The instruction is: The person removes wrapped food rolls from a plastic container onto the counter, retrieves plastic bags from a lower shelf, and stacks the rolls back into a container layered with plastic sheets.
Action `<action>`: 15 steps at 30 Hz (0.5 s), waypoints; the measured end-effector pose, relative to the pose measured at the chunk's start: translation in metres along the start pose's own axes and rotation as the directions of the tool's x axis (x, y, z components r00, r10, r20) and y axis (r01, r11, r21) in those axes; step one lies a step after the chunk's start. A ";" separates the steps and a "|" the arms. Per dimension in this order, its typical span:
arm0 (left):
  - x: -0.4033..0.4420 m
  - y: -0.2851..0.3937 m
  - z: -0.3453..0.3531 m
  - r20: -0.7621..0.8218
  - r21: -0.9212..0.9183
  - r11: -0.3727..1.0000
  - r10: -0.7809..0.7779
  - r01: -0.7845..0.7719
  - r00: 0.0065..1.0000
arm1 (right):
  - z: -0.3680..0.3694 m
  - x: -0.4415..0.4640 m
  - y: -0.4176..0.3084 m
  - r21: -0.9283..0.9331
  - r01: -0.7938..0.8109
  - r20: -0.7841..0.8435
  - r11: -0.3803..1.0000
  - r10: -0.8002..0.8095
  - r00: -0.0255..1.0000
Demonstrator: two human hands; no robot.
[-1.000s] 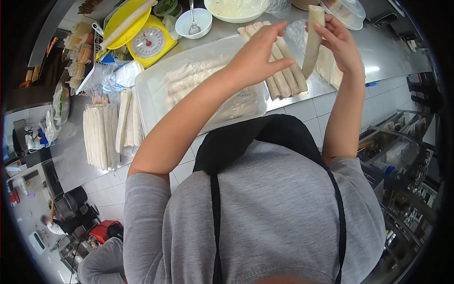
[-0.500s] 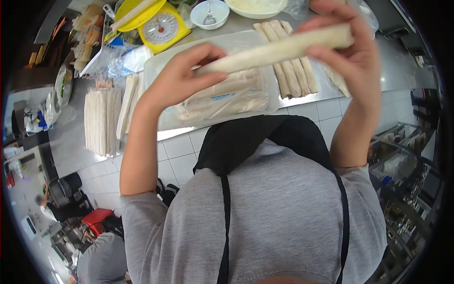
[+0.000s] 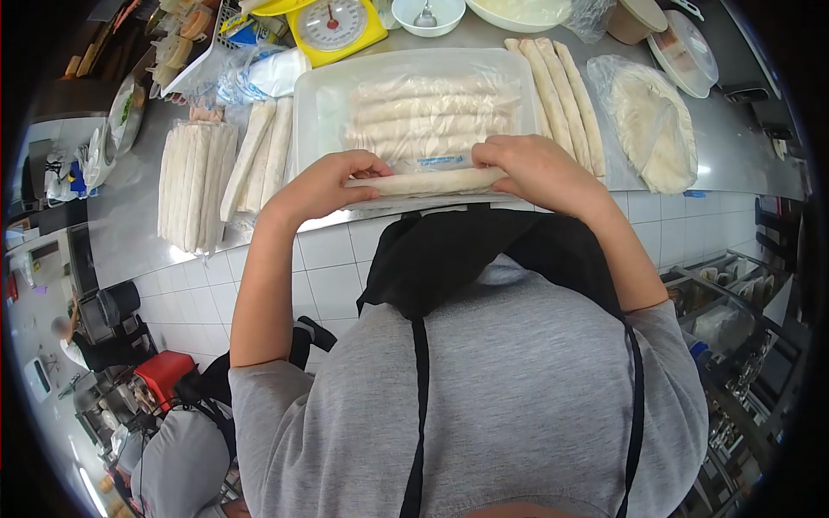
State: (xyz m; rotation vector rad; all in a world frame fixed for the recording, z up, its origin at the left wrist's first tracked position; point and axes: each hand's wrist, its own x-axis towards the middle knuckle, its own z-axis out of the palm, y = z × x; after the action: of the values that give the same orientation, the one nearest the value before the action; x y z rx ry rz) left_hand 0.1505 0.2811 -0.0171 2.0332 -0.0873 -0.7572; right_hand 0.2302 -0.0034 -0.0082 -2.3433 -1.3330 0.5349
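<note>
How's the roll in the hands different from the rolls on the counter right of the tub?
The held roll runs sideways in front of the person; the side rolls point away from the person. The held roll is between the fingers of the left hand and right hand; the side rolls lie untouched on the counter. All are long, pale tubes.

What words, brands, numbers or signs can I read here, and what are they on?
None can be read for certain.
Blue print on the film in the tub, by the held roll: too small and blurred.
Dial marks on the yellow scale: too small to read.
Blue marks on the bag left of the tub: too blurred to tell whether they are words.
</note>
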 end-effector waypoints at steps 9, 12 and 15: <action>-0.012 0.001 -0.012 -0.041 0.242 0.970 -0.020 0.029 0.999 | 0.003 -0.003 -0.001 -0.058 -0.087 0.047 0.995 0.090 0.995; -0.009 0.005 -0.012 -0.036 0.329 0.941 -0.069 0.077 0.997 | 0.002 -0.002 -0.002 -0.074 -0.097 0.061 0.993 0.101 0.993; -0.008 0.004 -0.014 0.021 0.279 0.955 -0.113 0.103 0.993 | 0.005 -0.002 0.000 -0.101 -0.073 0.049 0.992 0.078 0.996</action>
State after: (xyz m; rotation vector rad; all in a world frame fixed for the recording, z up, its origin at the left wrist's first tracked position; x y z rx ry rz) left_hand 0.1523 0.2924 -0.0051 2.3053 -0.1091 -0.8912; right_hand 0.2263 -0.0047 -0.0118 -2.4844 -1.3269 0.5700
